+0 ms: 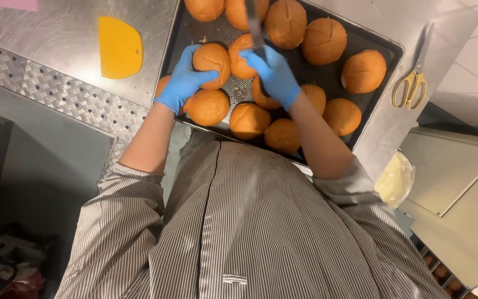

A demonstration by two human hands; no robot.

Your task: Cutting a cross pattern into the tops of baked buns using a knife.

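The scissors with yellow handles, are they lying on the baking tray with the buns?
No, the scissors lie on the steel counter, right of the tray.

Stainless steel bench point(45, 33) filled the upper part of the frame, w/ a checker-plate strip point(56, 91) running diagonally along its near edge at left. Directly on it: a yellow plastic dough scraper point(119, 46) lay flat at upper left, well apart from the rest; a dark perforated baking tray point(385, 52) sat at top centre, angled, approx. filling the bench's middle & holding rows of round brown buns; scissors point(413, 83) w/ yellow handles lay just beside the tray's right rim, upper right, blades pointing toward the top edge.
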